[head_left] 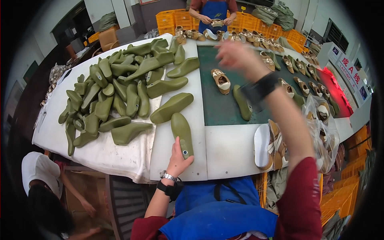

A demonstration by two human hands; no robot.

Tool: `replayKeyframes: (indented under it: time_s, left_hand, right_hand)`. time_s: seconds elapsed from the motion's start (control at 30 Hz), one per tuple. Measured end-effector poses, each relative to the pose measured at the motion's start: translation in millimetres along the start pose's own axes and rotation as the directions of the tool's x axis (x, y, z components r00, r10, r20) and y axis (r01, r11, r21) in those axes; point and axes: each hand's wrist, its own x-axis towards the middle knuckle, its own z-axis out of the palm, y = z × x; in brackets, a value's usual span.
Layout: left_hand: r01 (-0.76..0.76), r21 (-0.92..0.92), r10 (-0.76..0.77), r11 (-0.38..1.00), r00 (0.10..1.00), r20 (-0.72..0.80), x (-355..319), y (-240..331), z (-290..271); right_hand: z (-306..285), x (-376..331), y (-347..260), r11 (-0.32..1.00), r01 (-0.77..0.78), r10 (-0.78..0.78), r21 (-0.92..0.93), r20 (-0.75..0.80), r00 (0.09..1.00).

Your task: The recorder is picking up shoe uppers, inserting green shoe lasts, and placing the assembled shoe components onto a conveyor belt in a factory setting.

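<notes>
Far left, lower corner: another person [40, 188] in white top, crouched below table edge, hands down by a cardboard box [80, 192]. White table [120, 154]: L half covered w/ big heap of olive-green shoe lasts [116, 88], piled several deep, reaching nearly to far edge; near edge strip in front of heap bare, cloth hanging over it. Single last [182, 134] lies apart from heap, heel toward the wearer, just inside near edge; left hand [178, 160] grasps its heel end, fingers wrapped, watch + black band on wrist. Two more lasts [171, 107] between it and heap, close but not touching it. Centre: bare white panel [228, 150], open room for setting down. Green belt [224, 108] runs away from it; on belt one tan/white shoe [221, 81] and one last [242, 102], well apart from belt's L edge. Right hand [236, 54] raised above belt, motion-blurred, black wristband; appears unclenched, nothing seen in it, but can't tell for sure. R of panel: pair of finished shoes [270, 146] at table's near edge, beside clear plastic bags [324, 136]. Belt's R side: row of shoes [300, 76] along edge. Far end: second worker [214, 14], blue apron, holding a shoe; orange crates [176, 18] behind.
</notes>
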Motion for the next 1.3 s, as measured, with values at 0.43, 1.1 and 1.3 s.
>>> replayKeyframes:
  time_s: [0.43,1.1,1.3]
  left_hand:
    - [-0.108,-0.057,0.119,0.992,0.962,0.244,8.1,6.7,8.9]
    - [0.239,0.554,-0.250,0.797,0.967,-0.058,154.9,-44.9,-41.0]
    - [-0.184,0.772,-0.004,0.609,0.972,0.235,92.1,-31.2,-94.0]
  right_hand:
    - [225.4,-97.6,153.3,0.893,0.090,0.127,-0.441,0.438,0.890]
    - [218.1,-123.1,165.3,0.940,-0.246,0.220,-0.236,-0.133,0.966]
    - [199.8,-114.7,191.6,0.938,-0.265,0.184,-0.224,-0.327,0.927]
